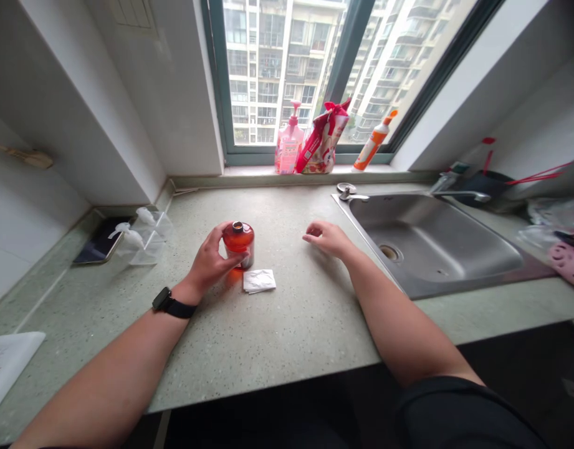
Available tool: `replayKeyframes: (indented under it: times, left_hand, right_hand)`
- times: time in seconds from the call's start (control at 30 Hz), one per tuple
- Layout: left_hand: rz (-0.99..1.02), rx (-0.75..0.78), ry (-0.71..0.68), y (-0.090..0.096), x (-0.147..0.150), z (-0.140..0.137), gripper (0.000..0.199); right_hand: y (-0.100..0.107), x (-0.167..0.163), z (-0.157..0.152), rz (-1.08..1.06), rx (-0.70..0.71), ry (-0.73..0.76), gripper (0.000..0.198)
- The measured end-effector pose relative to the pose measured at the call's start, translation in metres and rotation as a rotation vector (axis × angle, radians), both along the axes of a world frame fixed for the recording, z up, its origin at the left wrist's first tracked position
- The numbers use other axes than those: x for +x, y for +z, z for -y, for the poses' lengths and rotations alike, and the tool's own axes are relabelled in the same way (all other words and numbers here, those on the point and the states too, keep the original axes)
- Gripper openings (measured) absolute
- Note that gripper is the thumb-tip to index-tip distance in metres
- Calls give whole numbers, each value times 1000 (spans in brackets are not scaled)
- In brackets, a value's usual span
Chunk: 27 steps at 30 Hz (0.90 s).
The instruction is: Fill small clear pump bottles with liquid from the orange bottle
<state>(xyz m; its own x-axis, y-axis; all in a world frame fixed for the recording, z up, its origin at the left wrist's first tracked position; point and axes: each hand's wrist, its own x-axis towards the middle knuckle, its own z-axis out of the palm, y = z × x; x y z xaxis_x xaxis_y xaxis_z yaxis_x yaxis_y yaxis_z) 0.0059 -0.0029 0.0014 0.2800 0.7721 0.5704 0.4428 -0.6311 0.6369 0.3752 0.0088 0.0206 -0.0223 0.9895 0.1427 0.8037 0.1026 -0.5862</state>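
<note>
My left hand is wrapped round an amber bottle that stands upright on the counter. The bottle's dark-rimmed mouth has no cap and faces up. Just in front of its base lies a small folded white tissue. Off to the right, my right hand is low over the counter near the sink's edge. Its fingers are loosely curled with a gap by the thumb, and nothing shows in them. Clear containers with white pump tops stand left of the bottle.
A dark phone lies behind the pump containers. On the windowsill stand a pink pump bottle, a red pouch and an orange-white bottle. The steel sink with its faucet is at right. A white object lies front left.
</note>
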Motion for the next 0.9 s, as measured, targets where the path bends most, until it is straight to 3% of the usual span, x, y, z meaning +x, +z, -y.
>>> replayKeyframes:
  times: [0.5, 0.7, 0.9]
  left_hand:
    - [-50, 18, 73, 27, 12, -2, 77]
    - [-54, 30, 16, 38, 51, -27, 74]
    - [3, -49, 3, 33, 100, -52, 75]
  right_hand:
    - [-21, 9, -12, 13, 36, 2, 16]
    - [-22, 8, -9, 65, 41, 32, 18]
    - [-21, 5, -4, 127, 67, 87, 29]
